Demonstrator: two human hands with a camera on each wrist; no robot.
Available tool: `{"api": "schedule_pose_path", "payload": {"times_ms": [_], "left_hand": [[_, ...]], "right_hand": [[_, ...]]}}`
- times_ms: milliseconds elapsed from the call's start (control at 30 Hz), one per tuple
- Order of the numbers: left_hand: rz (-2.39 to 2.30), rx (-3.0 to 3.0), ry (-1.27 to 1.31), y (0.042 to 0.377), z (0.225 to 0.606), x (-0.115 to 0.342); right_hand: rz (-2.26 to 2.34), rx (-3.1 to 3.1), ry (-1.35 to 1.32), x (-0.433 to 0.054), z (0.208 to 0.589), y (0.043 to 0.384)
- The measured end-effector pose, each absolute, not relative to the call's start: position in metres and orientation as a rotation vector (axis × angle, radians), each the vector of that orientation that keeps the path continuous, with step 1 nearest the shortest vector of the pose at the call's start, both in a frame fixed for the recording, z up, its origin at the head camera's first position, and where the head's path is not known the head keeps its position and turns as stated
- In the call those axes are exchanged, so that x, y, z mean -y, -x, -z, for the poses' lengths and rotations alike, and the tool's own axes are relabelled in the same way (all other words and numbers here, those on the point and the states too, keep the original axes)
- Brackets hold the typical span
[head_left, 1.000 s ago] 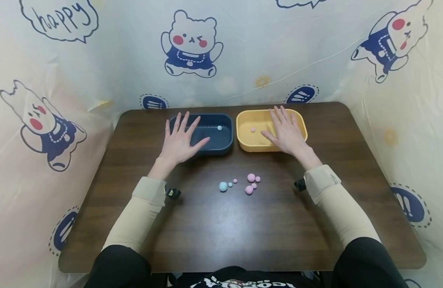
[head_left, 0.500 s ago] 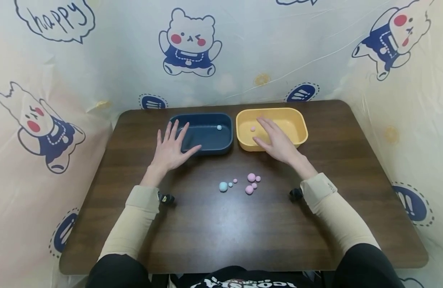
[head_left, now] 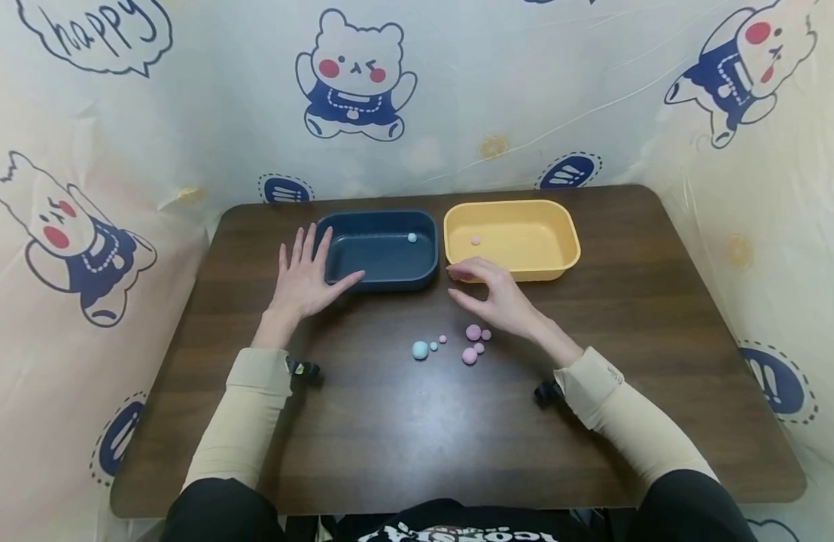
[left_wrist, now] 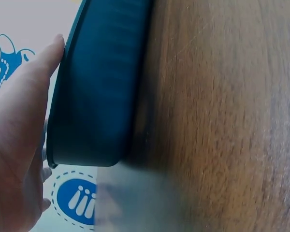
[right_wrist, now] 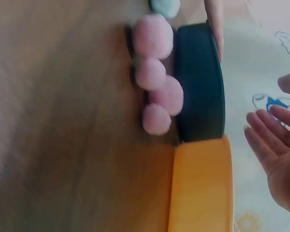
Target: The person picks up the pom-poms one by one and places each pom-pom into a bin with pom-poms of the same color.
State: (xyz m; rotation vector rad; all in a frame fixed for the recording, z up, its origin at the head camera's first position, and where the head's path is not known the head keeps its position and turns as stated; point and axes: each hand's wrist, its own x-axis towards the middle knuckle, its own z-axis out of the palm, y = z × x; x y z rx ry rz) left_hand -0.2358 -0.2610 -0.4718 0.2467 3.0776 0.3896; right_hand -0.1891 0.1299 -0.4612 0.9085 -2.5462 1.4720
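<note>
My left hand (head_left: 299, 284) has its fingers spread at the left end of a dark blue tray (head_left: 383, 260); in the left wrist view its thumb lies along the rim. A small light blue pompom (head_left: 412, 237) lies in that tray. Just in front of the yellow tray (head_left: 532, 237), my right hand (head_left: 501, 305) hovers with loosely bent fingers, thumb apart, nothing held. Inside the yellow tray sits a small pink pompom (head_left: 476, 240). Below the hand, several pink pompoms (right_wrist: 153, 37) cluster on the table; left of them are a larger blue pompom (head_left: 420, 350) and two tiny ones.
Both trays stand side by side at the back of the brown wooden table (head_left: 390, 436). A printed sheet (head_left: 444, 90) with cartoon bears hangs behind and beside it. Each wrist carries a small black camera (head_left: 548, 393).
My right hand has come back from over the yellow tray toward the pink pompoms, its fingers bending. My left hand has drifted left and slightly nearer. The pompoms and trays stay put.
</note>
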Motion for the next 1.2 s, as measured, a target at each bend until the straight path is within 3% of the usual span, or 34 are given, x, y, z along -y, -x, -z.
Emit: {"api": "schedule_pose_path", "payload": {"times_ms": [1200], "left_hand": [[-0.398, -3.030, -0.222, 0.242, 0.480, 0.267]], "right_hand": [[-1.298, 2.972, -1.261, -0.108, 0.495, 0.173]]}}
